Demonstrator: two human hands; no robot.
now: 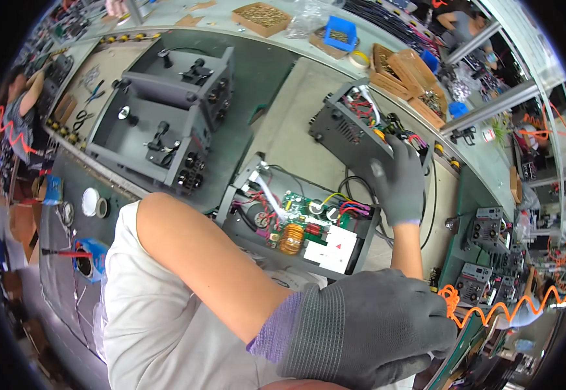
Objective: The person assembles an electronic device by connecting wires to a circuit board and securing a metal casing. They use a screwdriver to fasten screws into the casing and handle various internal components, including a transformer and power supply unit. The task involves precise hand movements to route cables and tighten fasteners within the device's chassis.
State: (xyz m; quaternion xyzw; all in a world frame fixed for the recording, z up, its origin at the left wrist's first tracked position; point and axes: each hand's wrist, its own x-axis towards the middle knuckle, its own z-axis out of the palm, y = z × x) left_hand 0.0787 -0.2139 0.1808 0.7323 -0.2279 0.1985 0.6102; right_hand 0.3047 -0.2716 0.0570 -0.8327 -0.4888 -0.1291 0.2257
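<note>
My right hand (401,185), in a dark grey glove, reaches to the near right end of an open-topped welding machine (341,130). Its fingers bend over that end beside the wires, and the thumb lies along the dark side panel. My left arm crosses in front of my body. At its end my gloved left hand (374,328) is closed, close to an orange coiled hose (484,315); whatever its fingers hold is hidden. Between my arms and that machine lies a second open chassis (276,257) with a green circuit board (302,211), a copper coil (291,239) and coloured wires.
Two empty grey housings (153,130) stand at left on the line. Pliers (94,91) and scissors (83,119) lie beyond them. A blue bin (340,34) and cardboard trays (390,64) of small parts sit on the far shelf. Finished-looking machines (474,279) stand at right; other people work around.
</note>
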